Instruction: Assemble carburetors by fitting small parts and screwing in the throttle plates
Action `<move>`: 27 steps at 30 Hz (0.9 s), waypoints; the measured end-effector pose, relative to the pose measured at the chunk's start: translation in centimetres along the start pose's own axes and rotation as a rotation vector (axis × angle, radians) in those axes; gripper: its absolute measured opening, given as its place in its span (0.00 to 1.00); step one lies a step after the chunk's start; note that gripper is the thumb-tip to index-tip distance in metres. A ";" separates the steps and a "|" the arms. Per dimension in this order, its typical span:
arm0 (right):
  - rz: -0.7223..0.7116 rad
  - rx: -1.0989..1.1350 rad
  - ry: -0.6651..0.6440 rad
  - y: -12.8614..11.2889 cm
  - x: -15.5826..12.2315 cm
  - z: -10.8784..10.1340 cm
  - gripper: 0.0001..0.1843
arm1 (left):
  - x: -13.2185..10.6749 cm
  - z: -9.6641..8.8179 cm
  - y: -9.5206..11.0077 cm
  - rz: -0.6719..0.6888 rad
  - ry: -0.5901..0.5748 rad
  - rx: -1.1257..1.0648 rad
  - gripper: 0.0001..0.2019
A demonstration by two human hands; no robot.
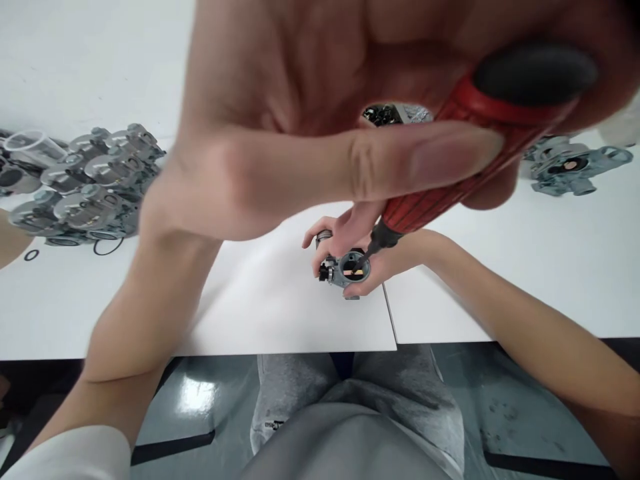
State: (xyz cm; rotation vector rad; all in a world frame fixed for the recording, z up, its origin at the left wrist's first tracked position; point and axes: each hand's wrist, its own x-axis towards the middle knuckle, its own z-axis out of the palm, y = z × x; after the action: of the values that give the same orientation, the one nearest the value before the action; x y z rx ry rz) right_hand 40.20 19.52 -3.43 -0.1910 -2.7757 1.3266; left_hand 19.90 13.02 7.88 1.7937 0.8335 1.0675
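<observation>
- In the head view, the person's left hand (320, 80) looms closest, fingers wrapped round a red-and-black screwdriver (430, 200), thumb pressed along the handle.
- From that hand the shaft slants down into the round opening of a small metal carburetor (338, 275); I can't tell whether the tip touches the brass-coloured strip (349, 272) inside.
- The right hand (379, 269), below the left one, grasps the carburetor, fingers curled about its body, over the white table (280, 300).
- Well to the left of the right hand, a cluster of carburetors (90, 207) stands packed together, a small black ring (27, 257) lying near it.
- Off to the right of the right hand sits another carburetor (593, 165).
</observation>
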 end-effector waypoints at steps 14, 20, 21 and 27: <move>-0.038 0.006 0.011 0.3 0.1 0.1 0.21 | 2.1 1.7 -0.3 0.179 -0.056 0.098 0.41; -0.036 -0.002 -0.001 0.2 0.0 0.0 0.21 | 2.3 2.5 1.7 0.006 0.048 0.056 0.41; -0.025 -0.008 -0.001 0.1 0.0 0.0 0.21 | 2.3 2.8 1.5 0.048 0.014 0.122 0.45; -0.027 -0.015 -0.002 0.2 0.1 0.1 0.21 | 2.3 2.6 -1.8 0.365 -0.009 0.233 0.49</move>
State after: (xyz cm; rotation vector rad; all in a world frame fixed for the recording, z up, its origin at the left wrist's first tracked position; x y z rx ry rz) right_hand 40.15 19.59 -3.59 -0.1518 -2.7801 1.3009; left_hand 22.98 14.82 6.33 2.2052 0.6592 1.2301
